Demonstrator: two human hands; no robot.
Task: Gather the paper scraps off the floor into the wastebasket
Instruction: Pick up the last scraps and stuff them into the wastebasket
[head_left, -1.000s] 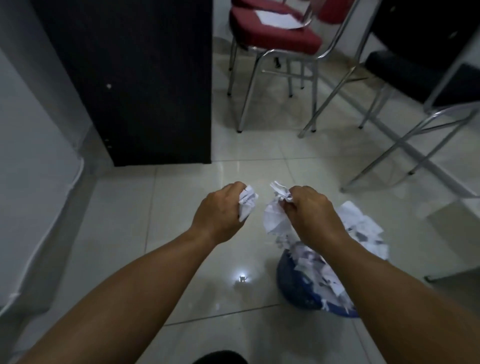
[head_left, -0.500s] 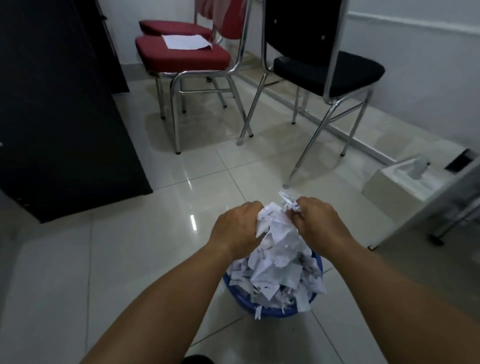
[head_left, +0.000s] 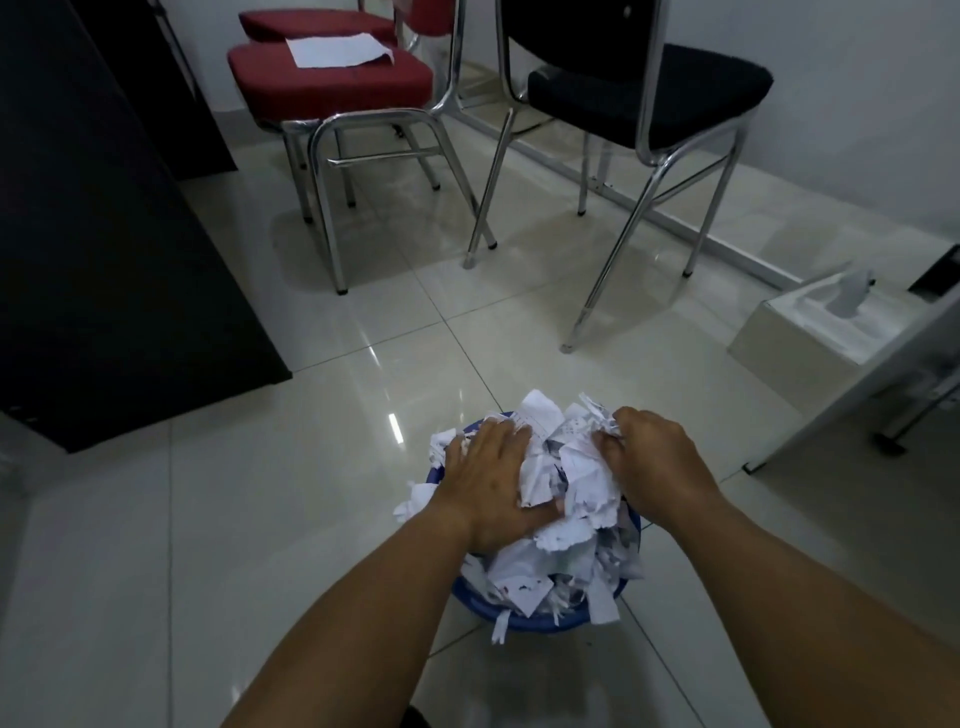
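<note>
Two hands lower than 0.5 s ago | left hand (head_left: 491, 483): fingers wide, flat, pressing paper scraps (head_left: 587, 480), no longer gripping | right hand (head_left: 655, 462): fingers curled into scraps | scraps heaped in blue wastebasket (head_left: 524, 622) on floor (head_left: 260, 519)

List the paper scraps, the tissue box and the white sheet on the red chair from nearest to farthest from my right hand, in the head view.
1. The paper scraps: gripped by the right hand, atop the wastebasket.
2. The tissue box: off to the right.
3. The white sheet: far back left, on the red chair.
</note>
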